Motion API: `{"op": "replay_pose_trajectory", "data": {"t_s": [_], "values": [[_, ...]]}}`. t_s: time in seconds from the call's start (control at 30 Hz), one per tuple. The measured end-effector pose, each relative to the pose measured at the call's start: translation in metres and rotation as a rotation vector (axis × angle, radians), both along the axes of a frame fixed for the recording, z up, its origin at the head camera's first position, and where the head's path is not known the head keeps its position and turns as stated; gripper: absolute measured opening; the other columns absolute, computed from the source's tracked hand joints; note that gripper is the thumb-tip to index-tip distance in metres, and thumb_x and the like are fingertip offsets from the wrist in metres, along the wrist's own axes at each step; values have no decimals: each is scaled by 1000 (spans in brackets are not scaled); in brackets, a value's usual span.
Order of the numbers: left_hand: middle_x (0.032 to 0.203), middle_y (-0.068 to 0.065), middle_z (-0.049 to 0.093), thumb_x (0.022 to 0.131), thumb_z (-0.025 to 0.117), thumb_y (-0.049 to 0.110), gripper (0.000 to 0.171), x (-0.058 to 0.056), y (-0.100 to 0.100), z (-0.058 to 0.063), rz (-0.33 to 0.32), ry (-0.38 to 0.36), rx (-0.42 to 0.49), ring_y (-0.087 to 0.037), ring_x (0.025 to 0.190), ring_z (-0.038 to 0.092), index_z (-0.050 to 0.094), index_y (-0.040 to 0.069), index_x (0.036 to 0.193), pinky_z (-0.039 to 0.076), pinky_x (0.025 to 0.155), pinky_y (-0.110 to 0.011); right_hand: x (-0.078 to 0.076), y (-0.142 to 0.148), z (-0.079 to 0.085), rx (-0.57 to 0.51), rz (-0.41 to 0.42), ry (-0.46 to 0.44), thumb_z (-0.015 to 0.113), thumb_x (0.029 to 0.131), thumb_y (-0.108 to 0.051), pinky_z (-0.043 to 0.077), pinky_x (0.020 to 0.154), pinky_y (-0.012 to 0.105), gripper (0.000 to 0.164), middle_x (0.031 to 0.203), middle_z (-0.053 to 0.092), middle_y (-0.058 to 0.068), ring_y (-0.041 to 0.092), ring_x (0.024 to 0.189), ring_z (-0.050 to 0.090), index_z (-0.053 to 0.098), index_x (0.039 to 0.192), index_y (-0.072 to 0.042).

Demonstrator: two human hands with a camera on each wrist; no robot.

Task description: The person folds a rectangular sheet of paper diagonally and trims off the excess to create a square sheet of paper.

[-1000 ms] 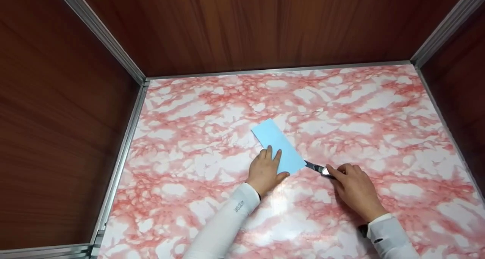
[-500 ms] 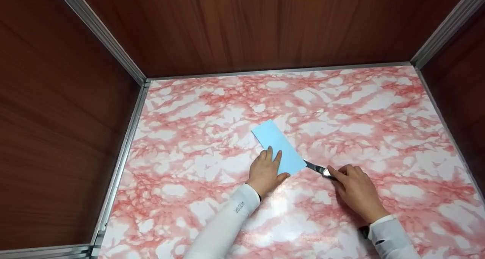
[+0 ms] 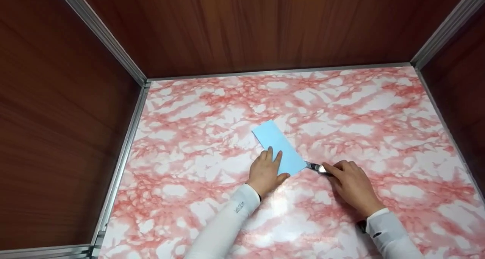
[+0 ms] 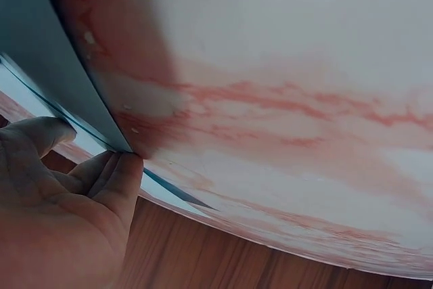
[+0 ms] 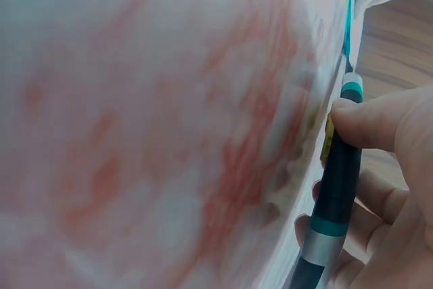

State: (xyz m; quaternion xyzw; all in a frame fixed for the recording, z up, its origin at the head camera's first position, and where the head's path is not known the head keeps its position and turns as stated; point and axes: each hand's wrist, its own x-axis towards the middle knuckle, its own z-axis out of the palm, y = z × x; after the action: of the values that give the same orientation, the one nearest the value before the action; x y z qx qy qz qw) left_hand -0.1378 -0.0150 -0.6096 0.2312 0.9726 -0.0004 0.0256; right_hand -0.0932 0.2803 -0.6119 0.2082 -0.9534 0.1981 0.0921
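Note:
A light blue paper (image 3: 282, 147), apparently folded, lies slantwise in the middle of the table. My left hand (image 3: 265, 172) presses it down near its lower left edge with the fingers spread. Close up in the left wrist view, the fingertips (image 4: 128, 167) of that hand are on the paper's edge (image 4: 88, 93), where more than one layer shows. My right hand (image 3: 354, 185) grips a utility knife (image 3: 315, 167) with a dark handle, teal bands and a yellow slider. Its blade end meets the paper's right corner; whether the tip sits between the layers is hidden.
The table (image 3: 182, 145) has a red and white marbled top. Brown wood-grain panels (image 3: 257, 28) stand at the back and both sides, joined by grey metal rails (image 3: 121, 153).
My right hand has shifted slightly left and up, closer to the paper, with the utility knife in it. The left hand and the paper have hardly moved.

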Motion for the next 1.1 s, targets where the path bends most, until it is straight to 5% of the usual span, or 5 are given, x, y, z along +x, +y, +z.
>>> {"op": "replay_pose_trajectory", "data": {"t_s": [0.47, 1.1], "values": [[158, -21, 38, 99, 47, 69, 82, -1, -2, 2, -14, -33, -8, -30, 138, 41, 39, 14, 160, 41, 109, -34, -14, -4, -1, -22, 77, 1, 80, 90, -9, 44, 78, 45, 50, 106, 62, 4, 26, 94, 55, 68, 138, -16], [157, -22, 38, 99, 50, 67, 82, 0, -3, 3, -18, -35, 30, -31, 138, 42, 40, 13, 159, 41, 110, -35, -17, -3, 3, 21, 50, 12, 81, 88, -8, 44, 70, 43, 50, 101, 62, 6, 26, 87, 54, 69, 136, -15]]}}
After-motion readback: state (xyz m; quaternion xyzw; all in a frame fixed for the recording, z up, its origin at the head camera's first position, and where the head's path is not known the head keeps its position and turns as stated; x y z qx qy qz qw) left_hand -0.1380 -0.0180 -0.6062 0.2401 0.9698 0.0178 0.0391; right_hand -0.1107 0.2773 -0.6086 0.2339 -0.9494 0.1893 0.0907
